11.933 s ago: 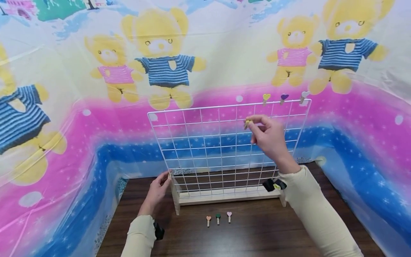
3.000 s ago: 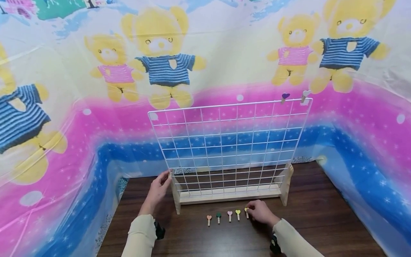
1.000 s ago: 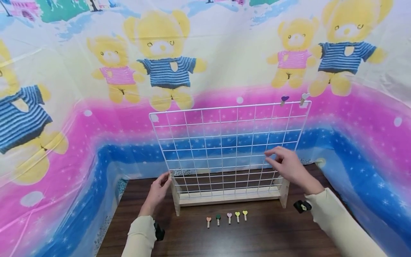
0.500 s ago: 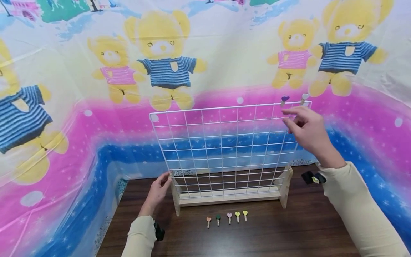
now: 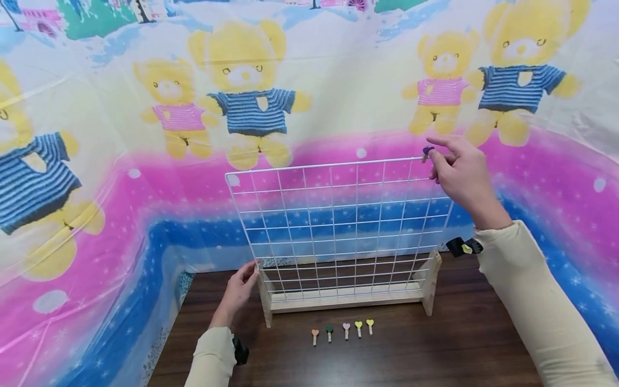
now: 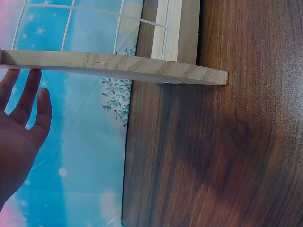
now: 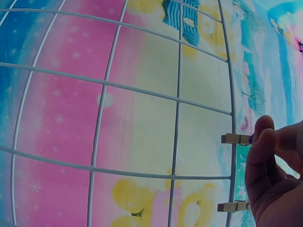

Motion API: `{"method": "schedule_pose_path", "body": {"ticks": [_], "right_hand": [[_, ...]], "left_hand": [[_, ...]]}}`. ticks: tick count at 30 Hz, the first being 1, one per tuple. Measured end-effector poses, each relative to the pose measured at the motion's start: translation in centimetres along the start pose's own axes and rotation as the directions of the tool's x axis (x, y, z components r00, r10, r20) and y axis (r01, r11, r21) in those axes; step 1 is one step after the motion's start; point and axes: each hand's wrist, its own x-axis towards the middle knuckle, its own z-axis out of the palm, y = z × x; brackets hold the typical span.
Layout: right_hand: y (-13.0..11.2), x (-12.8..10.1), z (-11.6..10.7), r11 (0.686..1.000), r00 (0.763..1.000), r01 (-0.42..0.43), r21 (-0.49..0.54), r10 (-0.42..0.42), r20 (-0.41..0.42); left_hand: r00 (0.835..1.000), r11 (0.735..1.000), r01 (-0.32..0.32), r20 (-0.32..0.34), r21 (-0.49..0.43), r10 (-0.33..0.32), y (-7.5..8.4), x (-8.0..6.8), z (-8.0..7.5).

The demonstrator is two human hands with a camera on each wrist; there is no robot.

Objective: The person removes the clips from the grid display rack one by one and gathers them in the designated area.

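Note:
A white wire grid rack (image 5: pixel 332 223) stands upright in a wooden base. My left hand (image 5: pixel 239 287) holds the left upright (image 6: pixel 156 69) near its top; the left wrist view shows several fingertips against one face and a sliver of thumb at the edge. My right hand (image 5: pixel 464 174) pinches a purple heart clothespin (image 5: pixel 426 152) on the top rail between thumb and index finger, its heart mostly covered in the right wrist view. A second clothespin (image 7: pixel 233 206) sits on the same rail, partly behind that hand; the head view hides it.
Several heart clothespins lie in a row before the rack: orange (image 5: pixel 315 336), green (image 5: pixel 330 332), pink (image 5: pixel 346 330) and two yellow ones (image 5: pixel 365 327). They rest on a dark wood table (image 5: pixel 338 360). A bear-print cloth (image 5: pixel 338 80) hangs close behind.
Earlier, my right hand held a yellow clothespin before the grid; both yellow ones now lie on the table. Since then it has risen to the purple clothespin. My left hand has stayed put.

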Motion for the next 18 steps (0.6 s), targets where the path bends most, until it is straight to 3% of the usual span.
{"method": "schedule_pose_path", "body": {"ticks": [8, 18], "right_hand": [[0.2, 0.49, 0.47, 0.994, 0.99, -0.107, -0.016, 0.108, 0.086], [0.56, 0.9, 0.67, 0.988, 0.987, -0.15, 0.045, 0.146, 0.07]], "left_hand": [[1.0, 1.0, 0.002, 0.002, -0.006, -0.002, -0.21, -0.03, 0.02], [1.0, 1.0, 0.006, -0.001, -0.009, -0.006, -0.21, 0.07, -0.06]]}}
